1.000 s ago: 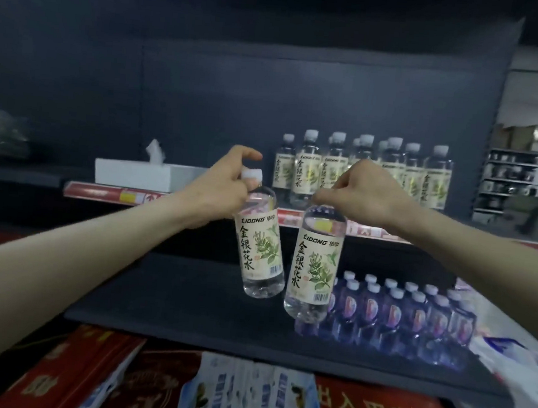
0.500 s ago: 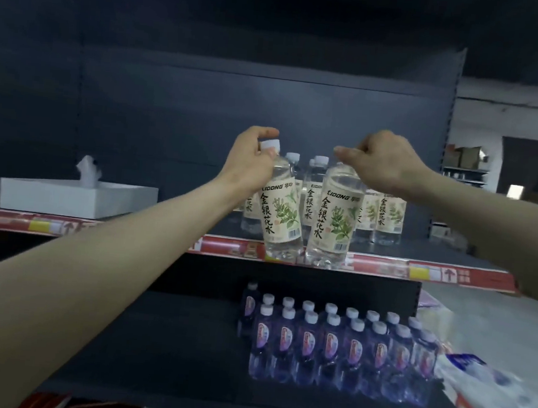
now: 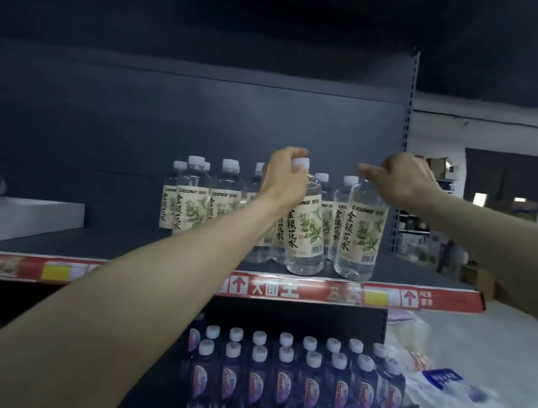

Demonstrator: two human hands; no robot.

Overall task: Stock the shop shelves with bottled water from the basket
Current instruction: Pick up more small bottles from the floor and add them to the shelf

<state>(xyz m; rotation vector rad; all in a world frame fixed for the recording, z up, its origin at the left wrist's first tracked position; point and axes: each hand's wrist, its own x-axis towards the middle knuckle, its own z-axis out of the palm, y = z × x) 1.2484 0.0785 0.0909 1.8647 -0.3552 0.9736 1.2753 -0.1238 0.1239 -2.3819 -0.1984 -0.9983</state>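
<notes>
A: Gripping by the necks w/ both hands? Left hand (image 3: 284, 179) closing round left bottle (image 3: 305, 233), right hand (image 3: 399, 181) round right bottle (image 3: 360, 236).

B: Yep, keeping labels facing out. Both standing at shelf (image 3: 111, 247) front edge, joining stocked row (image 3: 196, 197) behind.

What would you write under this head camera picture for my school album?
Left hand and right hand each set a white-label bottle upright at the shelf front.

White box (image 3: 26, 215) at the far left of the upper shelf, something crumpled above it. Purple-labelled bottles (image 3: 291, 381) in rows below; plastic bags (image 3: 471, 407) right.
</notes>
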